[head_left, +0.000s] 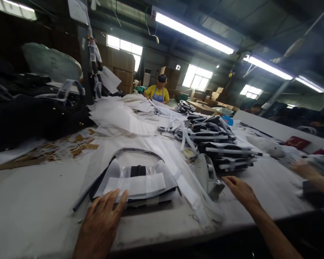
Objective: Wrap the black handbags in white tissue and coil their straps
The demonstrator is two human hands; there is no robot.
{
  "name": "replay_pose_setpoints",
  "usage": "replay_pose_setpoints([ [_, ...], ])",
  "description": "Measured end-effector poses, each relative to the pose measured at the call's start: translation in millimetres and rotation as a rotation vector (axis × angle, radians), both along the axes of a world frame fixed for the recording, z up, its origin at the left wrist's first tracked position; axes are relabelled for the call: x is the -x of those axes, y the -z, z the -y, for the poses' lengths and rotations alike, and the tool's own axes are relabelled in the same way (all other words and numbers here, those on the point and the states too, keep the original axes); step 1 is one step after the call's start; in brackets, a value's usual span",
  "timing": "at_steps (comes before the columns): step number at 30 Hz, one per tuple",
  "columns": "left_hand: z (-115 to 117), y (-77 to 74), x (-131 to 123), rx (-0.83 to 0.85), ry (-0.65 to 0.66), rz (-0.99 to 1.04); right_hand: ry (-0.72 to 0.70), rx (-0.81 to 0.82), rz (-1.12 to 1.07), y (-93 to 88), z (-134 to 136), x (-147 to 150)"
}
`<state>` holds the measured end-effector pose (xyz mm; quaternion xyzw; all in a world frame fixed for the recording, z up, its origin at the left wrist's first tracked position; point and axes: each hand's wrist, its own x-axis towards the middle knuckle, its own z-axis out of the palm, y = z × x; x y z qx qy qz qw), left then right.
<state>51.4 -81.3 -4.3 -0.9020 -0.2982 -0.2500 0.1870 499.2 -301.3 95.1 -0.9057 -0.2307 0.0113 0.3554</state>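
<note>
A black handbag lies on the table, with white foam sheet and clear tape across its front and its handle arched behind. My left hand rests at the bag's near left corner, fingers stretched out over the sheet's edge. A grey tape dispenser stands to the right of the bag. At the dispenser's front end is my right hand, thumb and fingers drawn together. Whatever is between those fingertips is too small and blurred to make out.
Wrapped black bags are piled behind the dispenser. White foam sheets lie stacked at the back, with brown paper scraps on the left. A co-worker's hand reaches in at right. Another person is across the table.
</note>
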Motion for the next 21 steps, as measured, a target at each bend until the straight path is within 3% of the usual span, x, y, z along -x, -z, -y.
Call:
replay_pose_setpoints([
  [6, -5, 0.1, 1, -0.077, 0.029, -0.021, -0.086, -0.139, -0.243, 22.6, -20, -5],
  [11, -4, 0.4, 0, -0.067, 0.031, -0.019, -0.062, -0.333, -0.316, 25.1, -33, -6],
  [17, -9, 5.4, 1, -0.058, 0.078, -0.004, 0.047, -0.555, -0.258, 12.4, -15, 6],
  [21, -10, 6.1, 2, -0.047, 0.1, 0.026, 0.073, -0.534, -0.273, 31.2, 4, 28],
])
